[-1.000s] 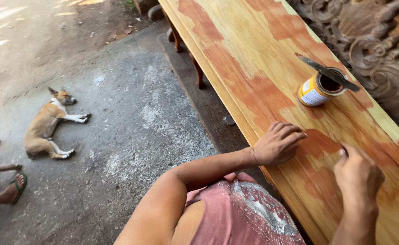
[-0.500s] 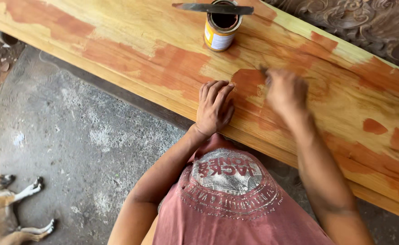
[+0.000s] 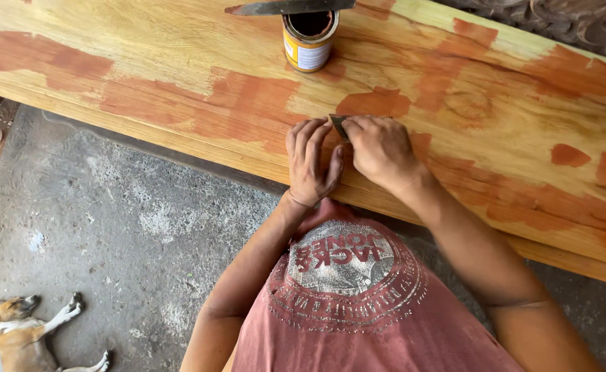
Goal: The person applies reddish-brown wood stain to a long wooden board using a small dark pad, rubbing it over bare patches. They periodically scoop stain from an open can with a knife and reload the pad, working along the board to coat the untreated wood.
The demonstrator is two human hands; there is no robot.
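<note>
Now left hand [image 3: 311,164] flat, fingers together, on smooth patch-stained plank [image 3: 179,62]; right hand [image 3: 380,150] pinches small flat scraper [image 3: 337,125]; round can [image 3: 310,41] beyond hands.

The person wears a faded brick-pink top with no sleeves, leaving both arms bare from the shoulder down. Its chest carries a large round print in cracked whitish-grey, with red block lettering across the middle and a ring of small pale marks around the edge. The left hand [image 3: 311,162] and right hand [image 3: 380,150] are bare, without gloves, rings or a watch.
</note>
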